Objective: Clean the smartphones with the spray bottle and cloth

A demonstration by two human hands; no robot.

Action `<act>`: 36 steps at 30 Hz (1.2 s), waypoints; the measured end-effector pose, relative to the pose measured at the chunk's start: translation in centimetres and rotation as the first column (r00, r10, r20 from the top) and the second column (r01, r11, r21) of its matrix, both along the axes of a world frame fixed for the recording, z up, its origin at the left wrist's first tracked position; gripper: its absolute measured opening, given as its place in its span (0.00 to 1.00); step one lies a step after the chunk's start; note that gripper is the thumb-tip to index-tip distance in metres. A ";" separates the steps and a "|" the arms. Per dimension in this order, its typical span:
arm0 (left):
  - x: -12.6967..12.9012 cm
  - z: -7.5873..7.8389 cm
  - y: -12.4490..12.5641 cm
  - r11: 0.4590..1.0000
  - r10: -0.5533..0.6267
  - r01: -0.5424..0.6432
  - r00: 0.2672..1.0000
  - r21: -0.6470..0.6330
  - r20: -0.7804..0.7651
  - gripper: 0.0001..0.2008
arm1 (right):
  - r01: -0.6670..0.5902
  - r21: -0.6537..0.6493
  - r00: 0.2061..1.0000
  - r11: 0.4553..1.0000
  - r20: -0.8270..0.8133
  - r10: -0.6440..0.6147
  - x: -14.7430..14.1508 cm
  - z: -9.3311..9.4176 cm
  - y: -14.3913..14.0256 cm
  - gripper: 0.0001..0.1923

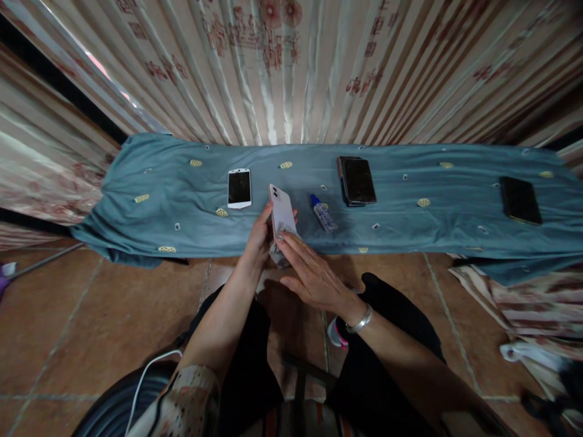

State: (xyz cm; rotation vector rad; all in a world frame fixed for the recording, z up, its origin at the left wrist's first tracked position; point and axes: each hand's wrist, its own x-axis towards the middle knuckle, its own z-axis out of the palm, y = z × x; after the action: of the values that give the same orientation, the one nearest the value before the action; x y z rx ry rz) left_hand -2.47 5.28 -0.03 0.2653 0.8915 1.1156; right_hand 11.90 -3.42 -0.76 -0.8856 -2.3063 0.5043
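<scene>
A light pink smartphone [282,209] is tilted over the front of the bench, its camera side facing me. My left hand [260,233] grips it by the sides, thumb on the left edge and fingertips showing on the right. With its fingers stretched out, my right hand [314,273] presses a greyish cloth [279,257] against the lower back of the phone. Part of the cloth hangs below the phone, and my right fingers cover the rest. Just right of the phone, a clear bottle with a blue cap [323,213] lies on its side.
A teal patterned cloth [401,224] covers the long bench. On it lie a white phone [239,188], a stack of dark devices [357,180] and a dark phone-like item [520,200] far right. Curtains [291,73] hang behind; a black round stool [122,400] stands lower left.
</scene>
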 end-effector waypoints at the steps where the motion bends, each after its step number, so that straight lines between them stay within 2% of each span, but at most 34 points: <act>1: 0.0 0.1 0.0 1.000 0.001 -0.001 1.000 0.000 0.002 0.25 | 0.006 0.001 1.000 1.000 0.008 -0.006 0.1 -0.1 0.0 0.36; 8: -0.4 0.2 0.4 0.998 0.045 -0.044 0.999 0.040 -0.027 0.27 | 0.039 0.016 0.999 0.999 0.023 -0.040 0.5 -1.0 0.3 0.37; 15: -1.3 -0.1 0.7 0.988 0.114 -0.116 0.993 0.099 0.027 0.28 | 0.045 0.001 0.999 0.999 0.011 -0.045 0.8 -1.9 0.7 0.38; 22: -1.5 0.3 0.4 0.990 0.091 -0.095 0.995 0.108 0.045 0.27 | 0.064 -0.039 0.998 0.997 -0.014 -0.065 0.8 -1.8 0.7 0.35; 27: -0.9 0.4 -0.2 0.997 0.028 -0.029 1.000 0.067 0.009 0.27 | 0.101 -0.079 0.994 0.992 -0.021 -0.103 0.8 -1.7 1.2 0.34; 36: 0.4 0.6 -0.7 0.998 0.015 -0.019 0.998 0.064 0.066 0.24 | 0.152 -0.092 0.988 0.984 -0.025 -0.155 0.8 -2.1 2.1 0.34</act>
State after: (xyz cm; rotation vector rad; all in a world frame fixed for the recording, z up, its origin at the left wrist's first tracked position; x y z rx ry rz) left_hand -2.05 4.54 0.60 0.2732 0.8021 1.1642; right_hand 12.72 -1.31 -2.86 -1.0813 -2.1793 0.5548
